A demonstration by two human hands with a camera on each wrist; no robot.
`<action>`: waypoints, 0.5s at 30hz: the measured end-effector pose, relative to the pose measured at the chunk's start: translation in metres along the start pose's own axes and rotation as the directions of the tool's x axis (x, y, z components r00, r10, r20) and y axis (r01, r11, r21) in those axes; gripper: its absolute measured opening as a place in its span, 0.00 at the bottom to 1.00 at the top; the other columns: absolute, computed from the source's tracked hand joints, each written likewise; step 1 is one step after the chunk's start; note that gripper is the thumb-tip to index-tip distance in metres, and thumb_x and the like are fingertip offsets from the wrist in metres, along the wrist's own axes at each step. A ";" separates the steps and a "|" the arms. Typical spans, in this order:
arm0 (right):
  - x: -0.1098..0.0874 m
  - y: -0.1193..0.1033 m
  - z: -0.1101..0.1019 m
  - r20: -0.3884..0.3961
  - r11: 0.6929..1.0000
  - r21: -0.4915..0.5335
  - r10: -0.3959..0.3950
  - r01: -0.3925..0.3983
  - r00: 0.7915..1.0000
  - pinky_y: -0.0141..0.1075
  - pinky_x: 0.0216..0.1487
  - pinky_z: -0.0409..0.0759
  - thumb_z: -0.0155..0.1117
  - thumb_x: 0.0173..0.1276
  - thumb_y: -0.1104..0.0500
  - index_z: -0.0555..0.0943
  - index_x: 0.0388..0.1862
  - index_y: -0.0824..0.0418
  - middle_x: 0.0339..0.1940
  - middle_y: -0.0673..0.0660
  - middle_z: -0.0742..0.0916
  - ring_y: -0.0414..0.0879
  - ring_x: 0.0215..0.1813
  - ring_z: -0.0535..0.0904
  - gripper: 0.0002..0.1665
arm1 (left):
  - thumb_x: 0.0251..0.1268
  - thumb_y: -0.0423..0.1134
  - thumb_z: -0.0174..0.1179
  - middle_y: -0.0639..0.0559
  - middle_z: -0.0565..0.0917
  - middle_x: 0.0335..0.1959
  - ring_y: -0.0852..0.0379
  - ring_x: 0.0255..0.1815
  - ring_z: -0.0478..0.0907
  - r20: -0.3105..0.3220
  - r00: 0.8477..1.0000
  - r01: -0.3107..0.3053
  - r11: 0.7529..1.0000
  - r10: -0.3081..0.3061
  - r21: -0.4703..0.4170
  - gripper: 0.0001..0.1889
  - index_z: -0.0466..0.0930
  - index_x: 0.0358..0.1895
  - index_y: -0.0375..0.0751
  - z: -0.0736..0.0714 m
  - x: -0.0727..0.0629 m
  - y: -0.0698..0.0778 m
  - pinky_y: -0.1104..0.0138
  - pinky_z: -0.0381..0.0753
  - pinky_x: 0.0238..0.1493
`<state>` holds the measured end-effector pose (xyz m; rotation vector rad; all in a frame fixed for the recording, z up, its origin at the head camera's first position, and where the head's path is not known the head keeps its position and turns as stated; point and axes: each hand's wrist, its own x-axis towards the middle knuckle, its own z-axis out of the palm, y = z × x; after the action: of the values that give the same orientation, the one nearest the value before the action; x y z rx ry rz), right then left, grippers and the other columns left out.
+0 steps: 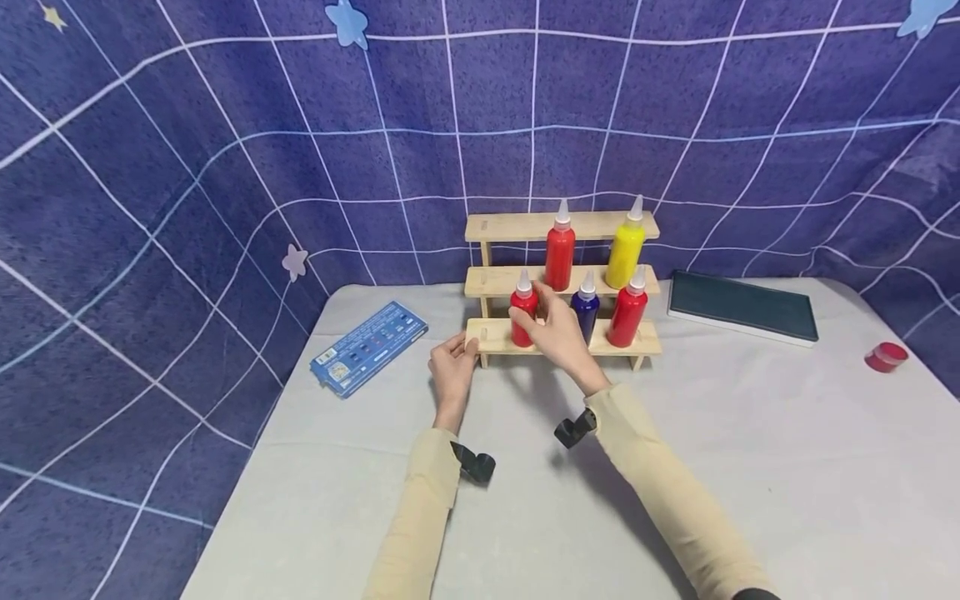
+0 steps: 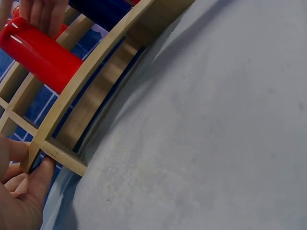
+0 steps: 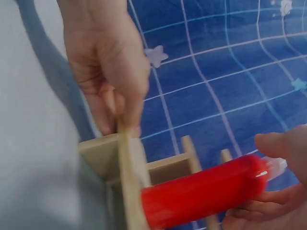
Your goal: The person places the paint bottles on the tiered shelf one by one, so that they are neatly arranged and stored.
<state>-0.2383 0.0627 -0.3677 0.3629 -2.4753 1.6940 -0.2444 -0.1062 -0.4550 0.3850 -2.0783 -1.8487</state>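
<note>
A three-tier wooden display rack stands at the back of the table. My left hand pinches the left end of its lowest shelf between thumb and fingers. On that shelf a red squeeze bottle with a clear pointed cap stands upright near the left end. Around its upper part is my right hand, thumb on one side and fingers on the other; a small gap shows at the thumb. A dark blue bottle and another red bottle share the lowest shelf.
The middle shelf bears a red bottle and a yellow bottle. Left of the rack lies a blue flat box. To the right are a dark green board and a small red-lidded tub. A blue gridded cloth hangs behind.
</note>
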 end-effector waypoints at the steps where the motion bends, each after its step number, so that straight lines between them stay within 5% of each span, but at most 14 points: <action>1: -0.002 -0.003 -0.002 -0.004 1.000 -0.005 -0.011 0.011 1.000 0.47 0.68 0.75 0.63 0.70 0.55 0.63 0.72 0.68 0.65 0.66 0.78 0.56 0.65 0.75 0.37 | 0.63 0.32 0.64 0.32 0.85 0.43 0.43 0.45 0.85 0.000 1.000 -0.003 1.000 0.003 0.003 0.16 0.82 0.52 0.27 0.000 0.000 0.000 0.69 0.88 0.40; 11: -0.025 -0.044 -0.038 0.024 0.970 0.177 -0.171 0.164 0.985 0.43 0.76 0.63 0.59 0.73 0.60 0.59 0.76 0.66 0.74 0.62 0.69 0.54 0.74 0.64 0.36 | 0.64 0.32 0.62 0.32 0.85 0.44 0.43 0.45 0.85 0.032 0.999 -0.027 0.999 0.026 0.027 0.16 0.81 0.53 0.28 0.000 0.001 0.001 0.67 0.89 0.42; 15: -0.035 -0.049 -0.053 -0.028 0.944 0.244 -0.223 0.223 0.974 0.41 0.76 0.63 0.56 0.74 0.64 0.58 0.75 0.67 0.73 0.63 0.69 0.52 0.74 0.64 0.34 | 0.64 0.32 0.62 0.32 0.85 0.43 0.42 0.45 0.85 0.028 0.999 -0.029 0.998 0.027 0.053 0.16 0.81 0.53 0.28 -0.003 0.002 0.002 0.65 0.89 0.43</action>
<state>-0.1938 0.0992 -0.3121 0.6420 -2.1294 1.9017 -0.2450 -0.1096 -0.4530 0.3437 -2.1434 -1.7956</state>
